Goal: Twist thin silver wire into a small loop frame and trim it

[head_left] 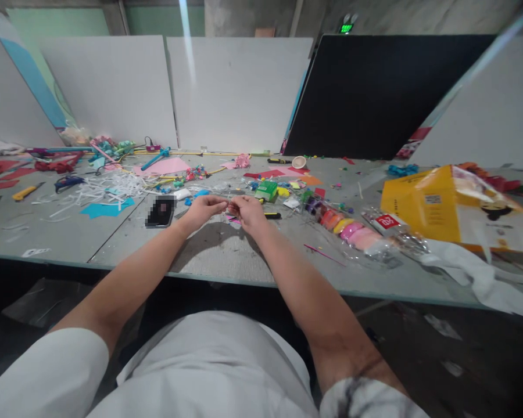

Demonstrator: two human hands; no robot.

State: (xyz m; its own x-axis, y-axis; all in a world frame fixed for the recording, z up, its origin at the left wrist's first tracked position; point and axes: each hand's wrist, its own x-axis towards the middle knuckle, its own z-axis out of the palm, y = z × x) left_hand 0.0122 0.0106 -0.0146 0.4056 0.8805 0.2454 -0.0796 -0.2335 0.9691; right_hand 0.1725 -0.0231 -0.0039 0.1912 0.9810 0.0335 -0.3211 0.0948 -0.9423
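Fingers (213,200) of left hand (203,210) and right hand (249,212) curled inward, tips nearly meeting at frame centre; any piece between was too small to make out, grip uncertain. Judged light, delicate, best pinched by its edges. Forearms (154,249) converged from lower corners over table (226,260).

Dim, greyish light throws soft shadows onto the table (70,235) beneath the left hand (204,209) and right hand (249,212), while pale glare streaks cross the top, wide-angle distortion stretches the margins, blur softens the yellow bag (422,203), and pixelation masks the phone (161,211).
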